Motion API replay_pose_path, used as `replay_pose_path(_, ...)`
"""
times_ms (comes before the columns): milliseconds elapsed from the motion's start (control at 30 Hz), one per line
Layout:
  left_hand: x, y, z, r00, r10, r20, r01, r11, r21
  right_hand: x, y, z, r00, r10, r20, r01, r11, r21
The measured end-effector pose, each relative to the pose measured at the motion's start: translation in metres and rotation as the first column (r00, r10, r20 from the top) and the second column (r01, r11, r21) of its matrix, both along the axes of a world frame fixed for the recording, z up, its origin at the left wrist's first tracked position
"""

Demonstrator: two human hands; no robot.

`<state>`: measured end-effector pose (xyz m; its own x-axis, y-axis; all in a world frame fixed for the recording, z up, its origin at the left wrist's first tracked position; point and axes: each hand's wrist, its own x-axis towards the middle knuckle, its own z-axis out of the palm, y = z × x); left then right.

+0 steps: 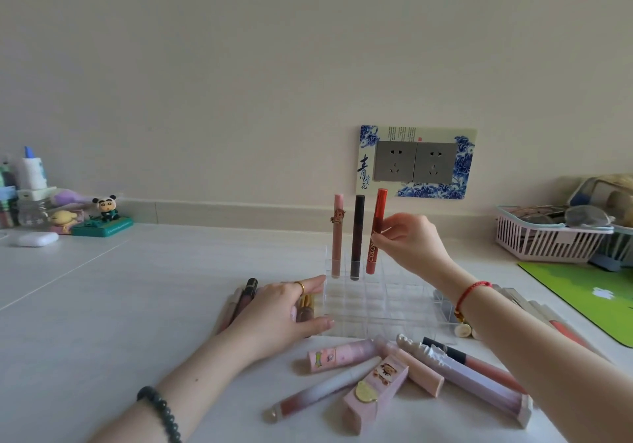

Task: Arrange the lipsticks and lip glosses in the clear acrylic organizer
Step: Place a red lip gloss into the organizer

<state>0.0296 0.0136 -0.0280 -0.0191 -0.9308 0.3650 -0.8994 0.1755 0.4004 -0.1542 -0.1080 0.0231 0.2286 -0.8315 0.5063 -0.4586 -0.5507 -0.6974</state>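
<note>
— What are the hands doing?

— The right hand (pixel 407 237) is pinching the red lip gloss (pixel 376 230) between thumb and fingertips, partway up the tube. The tube is standing in the back row of the clear acrylic organizer (pixel 376 309), leaning slightly to the right.

— And the other one?

— The left hand (pixel 284 312) is lying released, fingers fairly straight. Its ringed finger and thumb are pressing against the organizer's left wall.

— What else is sitting in the organizer?

— A pink tube (pixel 337 237) and a dark brown tube (pixel 358 237) are standing upright in that same back row, just left of the red one. The nearer compartments are looking bare.

— And around it?

— The organizer is resting on the white table (pixel 102 305). Loose lipsticks are lying just in front of it, among them a pink box (pixel 375 394) and a long lilac tube (pixel 472 384). More tubes (pixel 246 295) are lying beside the left hand. A pink basket (pixel 548 247) is sitting well off to the right, by a green mat (pixel 589 295).
</note>
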Motion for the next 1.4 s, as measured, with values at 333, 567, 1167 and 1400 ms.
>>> replay_pose_path(333,-0.001,0.000,-0.001,1.000,0.007,0.017,-0.007,1.000,0.016,-0.001,-0.003,-0.009,1.000,-0.013,-0.023,0.014,0.999,0.044)
replay_pose_path(567,0.001,0.000,-0.003,1.000,-0.001,0.020,0.001,1.000,0.006,0.000,-0.003,-0.010,0.998,-0.023,-0.063,0.025,0.999,0.028)
replay_pose_path(1167,0.055,-0.009,0.000,0.944,0.254,-0.212,-0.292,0.941,-0.171,-0.030,0.022,-0.002,0.999,-0.039,-0.037,0.035,0.995,-0.097)
replay_pose_path(1400,0.051,-0.019,-0.002,0.918,0.391,0.062,-0.380,0.915,-0.138,-0.063,0.046,-0.020,1.000,-0.011,0.017,0.013,0.997,-0.076)
